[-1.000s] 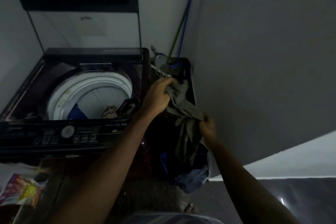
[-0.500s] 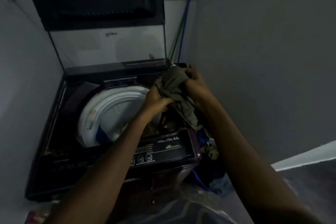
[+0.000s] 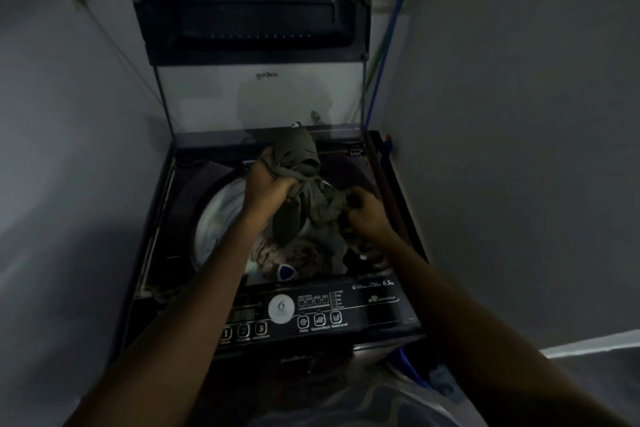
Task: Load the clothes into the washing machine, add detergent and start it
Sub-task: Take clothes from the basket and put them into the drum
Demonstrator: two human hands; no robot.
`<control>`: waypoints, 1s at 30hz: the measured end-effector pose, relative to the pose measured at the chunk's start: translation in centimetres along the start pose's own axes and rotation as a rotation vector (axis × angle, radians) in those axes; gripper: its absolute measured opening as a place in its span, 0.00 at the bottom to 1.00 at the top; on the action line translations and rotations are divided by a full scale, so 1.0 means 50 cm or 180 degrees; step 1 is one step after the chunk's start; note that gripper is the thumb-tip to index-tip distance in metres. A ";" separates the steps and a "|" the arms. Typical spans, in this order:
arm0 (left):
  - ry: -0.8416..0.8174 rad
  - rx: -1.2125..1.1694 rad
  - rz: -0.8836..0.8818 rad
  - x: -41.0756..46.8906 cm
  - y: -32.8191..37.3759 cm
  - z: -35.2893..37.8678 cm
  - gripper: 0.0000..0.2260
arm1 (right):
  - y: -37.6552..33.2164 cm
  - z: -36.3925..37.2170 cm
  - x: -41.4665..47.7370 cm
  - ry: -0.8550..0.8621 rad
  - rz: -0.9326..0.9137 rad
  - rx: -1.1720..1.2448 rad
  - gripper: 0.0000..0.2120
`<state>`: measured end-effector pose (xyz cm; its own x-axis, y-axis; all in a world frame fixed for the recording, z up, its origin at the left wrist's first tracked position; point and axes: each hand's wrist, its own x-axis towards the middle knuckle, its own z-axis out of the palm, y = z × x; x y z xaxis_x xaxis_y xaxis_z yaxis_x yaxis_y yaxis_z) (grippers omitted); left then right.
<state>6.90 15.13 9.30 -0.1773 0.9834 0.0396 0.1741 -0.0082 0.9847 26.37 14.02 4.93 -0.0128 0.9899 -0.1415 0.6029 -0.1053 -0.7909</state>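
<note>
A dark top-loading washing machine (image 3: 375,302) stands in a dim corner with its lid (image 3: 256,28) raised. Its white drum (image 3: 214,215) is open, and several clothes (image 3: 294,260) lie inside. A crumpled olive-green garment (image 3: 298,163) hangs over the drum opening. My left hand (image 3: 265,185) is closed on the garment's upper bunch. My right hand (image 3: 363,215) grips its lower right part, just above the drum's right rim.
The control panel (image 3: 311,319) with buttons and a round white dial runs along the machine's front edge. Walls close in on the left and right. Blue and green hoses (image 3: 388,45) run down the back right corner. A blue basket (image 3: 412,371) shows beside the machine's lower right.
Both hands have carried the olive garment from the machine's right edge to over the drum. The view has turned to face the machine squarely.
</note>
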 end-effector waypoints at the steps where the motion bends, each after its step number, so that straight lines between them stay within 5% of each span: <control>1: 0.0105 0.0312 0.0062 -0.001 -0.014 -0.016 0.21 | -0.012 0.019 0.011 0.0047 0.0106 0.0531 0.09; 5: 0.0198 0.1292 0.0421 0.010 -0.101 -0.062 0.19 | -0.056 0.088 0.052 -0.0135 -0.0014 0.1204 0.12; 11: -0.0588 0.2033 -0.0177 0.013 -0.200 -0.060 0.28 | -0.060 0.116 0.065 -0.0511 -0.0324 0.0451 0.21; 14: -0.0645 0.2396 -0.0137 -0.002 -0.199 -0.060 0.31 | -0.033 0.102 0.061 -0.0265 -0.0281 0.0266 0.19; 23: -0.0609 0.2550 0.0061 -0.051 -0.117 0.055 0.18 | 0.030 0.000 0.023 0.0352 -0.0046 -0.0201 0.13; 30: -0.0647 0.2071 0.0505 -0.133 -0.057 0.216 0.16 | 0.095 -0.126 -0.042 0.0951 -0.0258 0.0208 0.08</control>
<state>18.04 10.58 4.41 0.0718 0.9942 0.0796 0.7388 -0.1066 0.6654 34.30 12.04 5.21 0.1823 0.9784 0.0971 0.5567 -0.0213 -0.8304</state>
